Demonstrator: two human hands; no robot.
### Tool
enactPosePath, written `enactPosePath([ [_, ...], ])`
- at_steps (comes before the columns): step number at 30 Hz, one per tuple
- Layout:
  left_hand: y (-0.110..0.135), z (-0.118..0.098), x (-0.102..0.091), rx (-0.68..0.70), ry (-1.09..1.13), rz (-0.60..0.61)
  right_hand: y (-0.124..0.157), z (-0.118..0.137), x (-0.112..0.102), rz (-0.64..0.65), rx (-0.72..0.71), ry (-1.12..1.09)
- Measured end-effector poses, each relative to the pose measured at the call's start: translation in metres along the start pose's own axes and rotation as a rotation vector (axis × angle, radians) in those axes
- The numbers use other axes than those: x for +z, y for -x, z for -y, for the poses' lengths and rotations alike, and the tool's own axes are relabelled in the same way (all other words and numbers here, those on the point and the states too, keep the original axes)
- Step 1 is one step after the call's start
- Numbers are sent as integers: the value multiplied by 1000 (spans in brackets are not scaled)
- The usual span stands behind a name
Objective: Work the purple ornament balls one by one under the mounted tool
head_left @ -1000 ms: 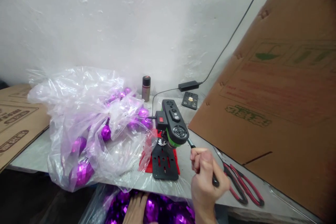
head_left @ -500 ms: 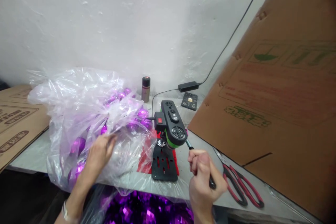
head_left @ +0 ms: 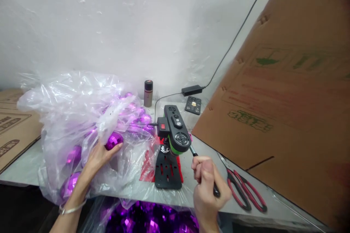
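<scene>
Resting left hand [head_left: 98,157] against purple ball [head_left: 113,140], right hand [head_left: 208,186] fisted on lever [head_left: 192,150]

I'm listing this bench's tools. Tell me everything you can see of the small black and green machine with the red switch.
The small black and green plastic-looking machine stands upright on the grey table, beside a clear plastic bag. Its black head carries buttons, a grille and a red switch; a black cable plugs in at the side. Below sits a slotted black plate over a red base. The right hand grips its black lever. The left hand, on a purple faceted ball, is off it.
</scene>
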State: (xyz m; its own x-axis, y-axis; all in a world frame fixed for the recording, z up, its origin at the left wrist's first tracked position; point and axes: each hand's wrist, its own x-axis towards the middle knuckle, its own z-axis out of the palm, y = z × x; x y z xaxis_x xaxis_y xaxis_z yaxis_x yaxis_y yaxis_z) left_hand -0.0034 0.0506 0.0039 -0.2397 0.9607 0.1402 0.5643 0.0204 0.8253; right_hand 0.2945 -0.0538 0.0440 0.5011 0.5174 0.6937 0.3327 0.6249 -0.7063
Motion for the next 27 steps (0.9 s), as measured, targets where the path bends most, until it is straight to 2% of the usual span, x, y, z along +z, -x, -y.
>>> enactPosePath([
  [3,48,-5,3,-212,399,-35,-2,3,1,-16,21,7],
  [7,105,-16,25,-497,1004,104,-4,7,4,-33,31,17],
  [9,123,-21,44,-621,1154,185,-4,8,4,-29,25,17],
  [11,136,-24,67,-664,1194,269,-4,8,4,-18,14,11],
  [14,144,-24,105,-577,1112,359,-4,8,3,2,22,15],
  [18,137,-18,142,-233,749,304,-3,7,-1,29,30,21],
  [22,121,-14,154,27,391,254,-3,6,-3,57,13,42],
  [27,109,-17,157,192,311,290,-2,8,-3,65,17,48],
])
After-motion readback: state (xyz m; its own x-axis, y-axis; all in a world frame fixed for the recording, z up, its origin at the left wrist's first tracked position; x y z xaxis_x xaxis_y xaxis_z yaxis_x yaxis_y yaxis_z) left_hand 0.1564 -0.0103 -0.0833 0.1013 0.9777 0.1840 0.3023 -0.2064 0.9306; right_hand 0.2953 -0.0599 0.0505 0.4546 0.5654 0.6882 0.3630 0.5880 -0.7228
